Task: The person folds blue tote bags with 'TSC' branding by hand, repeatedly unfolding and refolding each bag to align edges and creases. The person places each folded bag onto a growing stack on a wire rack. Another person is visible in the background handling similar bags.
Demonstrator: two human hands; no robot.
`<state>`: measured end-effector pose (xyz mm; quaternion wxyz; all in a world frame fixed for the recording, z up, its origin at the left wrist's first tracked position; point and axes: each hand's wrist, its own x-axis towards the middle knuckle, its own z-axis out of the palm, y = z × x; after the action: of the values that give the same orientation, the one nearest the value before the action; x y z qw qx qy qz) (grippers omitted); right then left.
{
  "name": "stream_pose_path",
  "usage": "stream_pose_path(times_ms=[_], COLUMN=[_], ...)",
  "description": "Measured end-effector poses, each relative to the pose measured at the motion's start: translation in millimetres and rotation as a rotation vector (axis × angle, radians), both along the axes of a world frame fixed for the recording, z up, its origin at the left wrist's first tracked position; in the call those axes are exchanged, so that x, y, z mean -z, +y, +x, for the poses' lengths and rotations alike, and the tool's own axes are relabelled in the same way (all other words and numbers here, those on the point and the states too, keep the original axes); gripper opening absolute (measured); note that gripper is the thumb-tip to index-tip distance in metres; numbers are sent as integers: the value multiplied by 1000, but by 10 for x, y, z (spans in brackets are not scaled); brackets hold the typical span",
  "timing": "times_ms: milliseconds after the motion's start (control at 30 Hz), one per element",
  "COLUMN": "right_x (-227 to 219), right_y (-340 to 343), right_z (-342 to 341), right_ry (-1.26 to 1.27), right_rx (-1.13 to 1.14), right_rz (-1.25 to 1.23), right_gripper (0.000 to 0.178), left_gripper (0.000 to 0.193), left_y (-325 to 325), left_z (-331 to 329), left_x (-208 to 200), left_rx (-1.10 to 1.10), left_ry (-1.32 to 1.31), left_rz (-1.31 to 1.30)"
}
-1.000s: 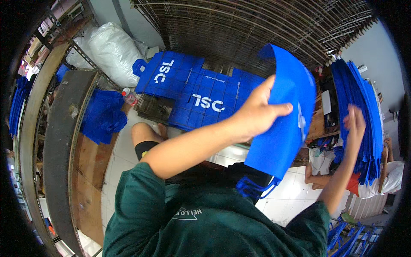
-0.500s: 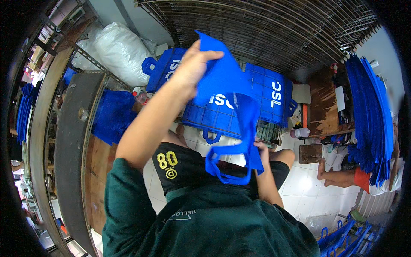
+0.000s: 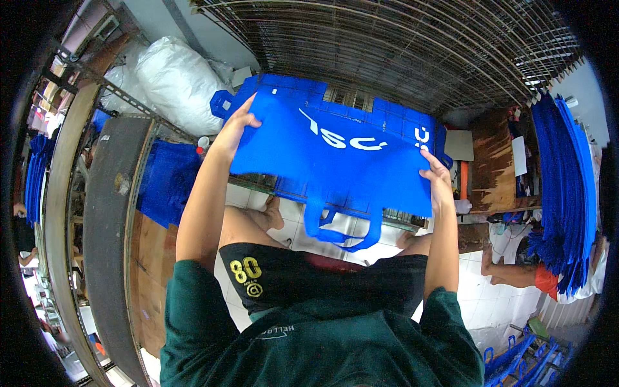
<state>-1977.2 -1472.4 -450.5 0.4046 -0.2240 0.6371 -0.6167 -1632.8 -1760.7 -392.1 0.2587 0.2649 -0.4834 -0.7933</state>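
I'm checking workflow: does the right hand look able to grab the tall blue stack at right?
Probably not while the right hand grips the blue bag; otherwise the way to the blue stack looks free.

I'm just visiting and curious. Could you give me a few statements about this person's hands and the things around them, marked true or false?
1. The left hand grips one side of the blue bag. True.
2. The right hand hangs empty. False: it holds the opposite side of the bag.
3. The bag's handles are on the edge nearer the person's body. True.
4. The large lettering on the bag is yellow. False: it is white.
5. A bulging white sack is ahead and to the person's left. True.
6. The wire racks are behind the person. False: they are in front, beyond the bag.
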Motion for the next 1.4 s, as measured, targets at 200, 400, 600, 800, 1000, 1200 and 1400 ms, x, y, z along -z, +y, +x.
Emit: stream_pose_path(times_ms=[200, 400, 600, 800, 1000, 1200, 1400], right_x=[846, 2550, 3700, 3956, 3965, 4070, 4195], right_y=[186, -53, -204, -163, -78, 16, 108], right_z=[54, -69, -125, -103, -24, -23, -22], right_ry=[38, 432, 679, 603, 638, 601, 671], right_rx=[101, 101, 43, -18, -28, 41, 36], right_rz=[1, 332, 747, 773, 746, 741, 713], right_gripper=[60, 35, 30, 38, 41, 39, 37], left_gripper=[86, 79, 35, 30, 36, 35, 33], left_y=[-3, -420, -382, -310, -302, -232, -223], left_z=[144, 196, -201, -201, 45, 11, 99], left_x=[859, 2927, 3960, 4238, 4555, 4486, 4535], left_rx=[-55, 58, -42, -92, -117, -131, -181], left_ry=[-203, -761, -1127, -1238, -1193, -1186, -1124], left_rz=[-57, -515, -703, -620, -559, -538, -663])
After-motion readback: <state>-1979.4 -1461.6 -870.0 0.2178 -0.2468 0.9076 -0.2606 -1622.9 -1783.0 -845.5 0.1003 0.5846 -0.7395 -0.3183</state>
